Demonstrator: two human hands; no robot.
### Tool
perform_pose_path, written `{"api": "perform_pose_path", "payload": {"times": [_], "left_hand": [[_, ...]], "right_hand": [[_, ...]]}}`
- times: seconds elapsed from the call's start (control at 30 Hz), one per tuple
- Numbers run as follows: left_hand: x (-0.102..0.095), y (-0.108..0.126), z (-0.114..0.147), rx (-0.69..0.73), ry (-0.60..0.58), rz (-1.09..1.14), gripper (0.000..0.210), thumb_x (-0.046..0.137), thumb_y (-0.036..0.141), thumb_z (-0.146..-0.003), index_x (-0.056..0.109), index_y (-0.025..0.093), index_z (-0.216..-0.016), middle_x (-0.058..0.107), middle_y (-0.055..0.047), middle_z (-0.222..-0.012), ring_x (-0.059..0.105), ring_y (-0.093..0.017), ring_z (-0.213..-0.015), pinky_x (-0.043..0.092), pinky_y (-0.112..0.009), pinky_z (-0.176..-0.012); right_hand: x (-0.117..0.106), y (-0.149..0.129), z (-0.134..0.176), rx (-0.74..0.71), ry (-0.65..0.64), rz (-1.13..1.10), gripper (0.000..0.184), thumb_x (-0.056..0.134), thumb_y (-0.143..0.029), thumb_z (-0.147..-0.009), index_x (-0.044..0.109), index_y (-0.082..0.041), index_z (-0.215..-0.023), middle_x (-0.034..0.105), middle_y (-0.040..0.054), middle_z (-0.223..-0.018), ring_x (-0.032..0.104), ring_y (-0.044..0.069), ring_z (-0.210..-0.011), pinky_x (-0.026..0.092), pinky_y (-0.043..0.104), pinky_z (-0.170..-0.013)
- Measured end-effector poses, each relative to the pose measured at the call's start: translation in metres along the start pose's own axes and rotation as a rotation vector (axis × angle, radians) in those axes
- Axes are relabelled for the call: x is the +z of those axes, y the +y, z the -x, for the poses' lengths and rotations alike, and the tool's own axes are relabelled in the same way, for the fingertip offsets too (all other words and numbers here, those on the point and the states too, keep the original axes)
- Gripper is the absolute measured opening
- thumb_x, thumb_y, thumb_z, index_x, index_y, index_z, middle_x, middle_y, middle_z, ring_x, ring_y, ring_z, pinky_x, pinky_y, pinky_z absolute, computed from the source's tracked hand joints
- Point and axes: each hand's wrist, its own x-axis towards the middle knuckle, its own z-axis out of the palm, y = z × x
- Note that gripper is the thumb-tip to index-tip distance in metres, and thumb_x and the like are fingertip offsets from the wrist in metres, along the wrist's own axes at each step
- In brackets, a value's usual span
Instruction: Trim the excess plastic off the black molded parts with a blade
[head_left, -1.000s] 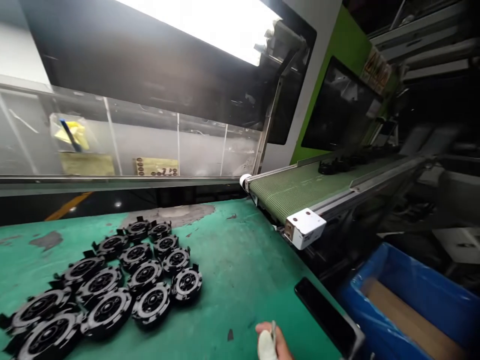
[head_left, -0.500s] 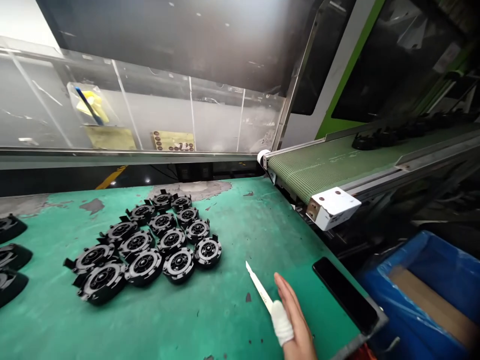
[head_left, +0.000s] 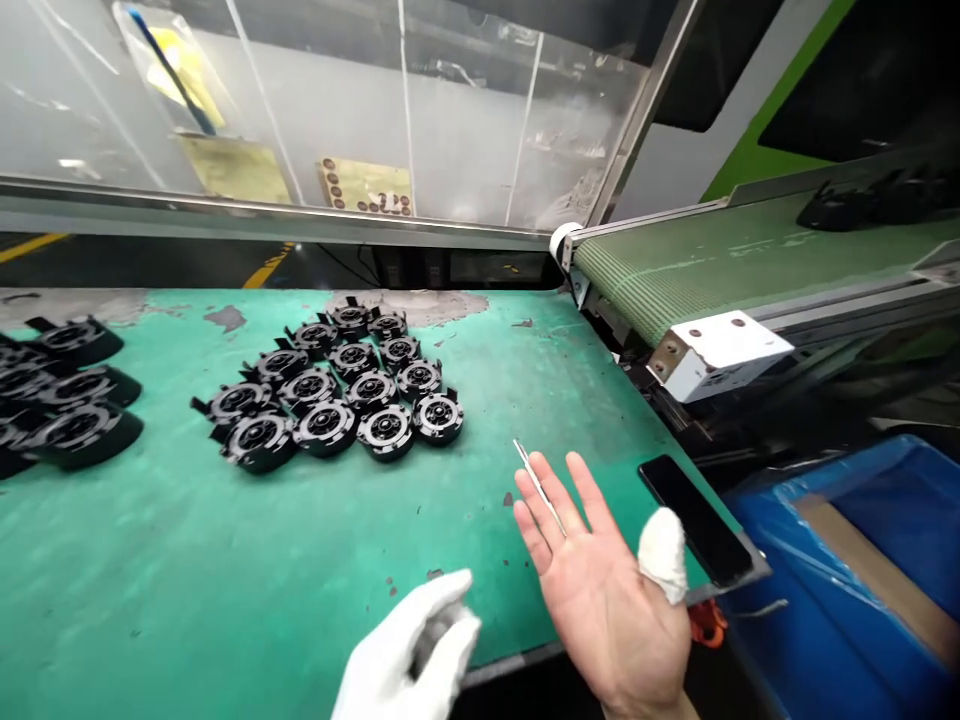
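Observation:
My right hand (head_left: 604,585) is palm up with its bare fingers stretched out and a white wrap on the thumb. Beneath its fingers a slim white pointed tool (head_left: 521,453) lies on the green table, partly hidden; its exact kind is unclear. In a white glove, my left hand (head_left: 412,645) comes in at the bottom, thumb and fingers curved but apart, with nothing visible between them. Beyond both hands stands a group of round black parts with silver-grey rings (head_left: 385,428). To the right of my right hand lies a black phone (head_left: 694,520).
More round black parts (head_left: 79,430) sit at the left of the green table (head_left: 247,570). A conveyor belt (head_left: 675,255) carrying dark parts ends at the right, with a white box (head_left: 724,355) on its corner. A blue-lined bin (head_left: 900,500) stands beside the table.
My right hand has turned from edge-on to palm up, spreading its fingers above the tool. My gloved left hand has come into view. The camera has tilted downward.

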Motion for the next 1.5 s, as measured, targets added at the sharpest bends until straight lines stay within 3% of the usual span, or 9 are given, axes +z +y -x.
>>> {"api": "perform_pose_path", "payload": {"times": [0.27, 0.5, 0.67, 0.83, 0.93, 1.13, 1.27, 1.33, 1.5], "left_hand": [[0.032, 0.043, -0.014, -0.178, -0.127, 0.522, 0.039, 0.067, 0.046, -0.085, 0.065, 0.022, -0.116, 0.072, -0.01, -0.116, 0.068, -0.026, -0.108, 0.055, -0.039, -0.099], [0.018, 0.034, -0.02, -0.478, 0.227, 0.704, 0.059, 0.039, 0.069, -0.094, 0.057, 0.02, -0.066, 0.051, 0.002, -0.051, 0.046, -0.013, -0.046, 0.043, -0.025, -0.045], [0.013, 0.032, -0.017, -0.285, 0.321, 0.621, 0.044, 0.049, 0.061, -0.094, 0.067, 0.023, -0.107, 0.07, -0.005, -0.091, 0.065, -0.017, -0.076, 0.056, -0.028, -0.074], [0.03, 0.034, 0.009, -0.185, -0.272, 0.44, 0.035, 0.069, 0.026, -0.08, 0.07, 0.026, -0.115, 0.073, -0.005, -0.116, 0.066, -0.026, -0.11, 0.052, -0.036, -0.102], [0.03, 0.037, 0.014, -0.171, -0.432, 0.238, 0.046, 0.064, 0.013, -0.072, 0.071, 0.03, -0.114, 0.074, 0.0, -0.113, 0.068, -0.023, -0.104, 0.054, -0.031, -0.097], [0.019, 0.039, 0.008, -0.072, -0.327, 0.105, 0.019, 0.056, 0.025, -0.09, 0.068, 0.023, -0.076, 0.07, 0.002, -0.074, 0.064, -0.014, -0.069, 0.054, -0.02, -0.068], [0.014, 0.032, 0.014, 0.149, -0.059, -0.104, 0.022, 0.057, 0.027, -0.093, 0.07, 0.027, -0.11, 0.075, -0.002, -0.094, 0.07, -0.016, -0.079, 0.058, -0.023, -0.082], [0.01, 0.029, 0.016, 0.298, -0.065, -0.226, 0.035, 0.055, 0.021, -0.091, 0.066, 0.029, -0.123, 0.077, -0.001, -0.093, 0.072, -0.015, -0.075, 0.059, -0.023, -0.083], [-0.003, 0.034, 0.009, 0.401, -0.041, -0.317, 0.029, 0.053, 0.019, -0.091, 0.071, 0.032, -0.109, 0.078, 0.002, -0.098, 0.075, -0.014, -0.085, 0.059, -0.019, -0.083]], "right_hand": [[0.018, 0.039, 0.015, 0.158, -0.068, -0.126, 0.084, 0.019, -0.084, -0.088, 0.057, -0.033, -0.142, 0.048, 0.0074, -0.154, 0.035, 0.032, -0.146, 0.02, 0.057, -0.122], [0.024, 0.042, 0.023, 0.183, -0.117, -0.154, 0.085, 0.025, -0.088, -0.084, 0.054, -0.035, -0.144, 0.041, 0.0076, -0.159, 0.032, 0.036, -0.147, 0.019, 0.065, -0.119], [0.029, 0.039, 0.024, 0.164, -0.098, -0.244, 0.089, 0.026, -0.086, -0.086, 0.051, -0.026, -0.147, 0.042, 0.0122, -0.158, 0.033, 0.038, -0.146, 0.015, 0.063, -0.12], [0.027, 0.026, 0.019, 0.084, -0.067, -0.208, 0.088, 0.022, -0.082, -0.091, 0.045, -0.022, -0.151, 0.042, 0.0141, -0.157, 0.033, 0.036, -0.146, 0.013, 0.062, -0.121], [0.022, 0.016, 0.015, 0.029, -0.038, -0.193, 0.088, 0.021, -0.08, -0.092, 0.042, -0.021, -0.153, 0.042, 0.0156, -0.157, 0.034, 0.036, -0.146, 0.013, 0.062, -0.122], [0.016, 0.014, 0.014, 0.024, -0.07, -0.216, 0.088, 0.019, -0.079, -0.093, 0.036, -0.02, -0.155, 0.043, 0.0172, -0.156, 0.035, 0.036, -0.146, 0.011, 0.062, -0.122], [0.012, 0.022, 0.017, 0.03, -0.109, -0.205, 0.086, 0.021, -0.078, -0.094, 0.036, -0.019, -0.155, 0.043, 0.0182, -0.155, 0.034, 0.036, -0.146, 0.009, 0.06, -0.123], [0.009, 0.026, 0.019, 0.052, -0.125, -0.178, 0.085, 0.022, -0.078, -0.094, 0.038, -0.02, -0.154, 0.045, 0.0181, -0.154, 0.035, 0.036, -0.145, 0.009, 0.059, -0.122], [0.002, 0.025, 0.021, 0.08, -0.135, -0.145, 0.081, 0.025, -0.078, -0.094, 0.042, -0.024, -0.152, 0.048, 0.0145, -0.153, 0.036, 0.035, -0.145, 0.009, 0.059, -0.122]]}}
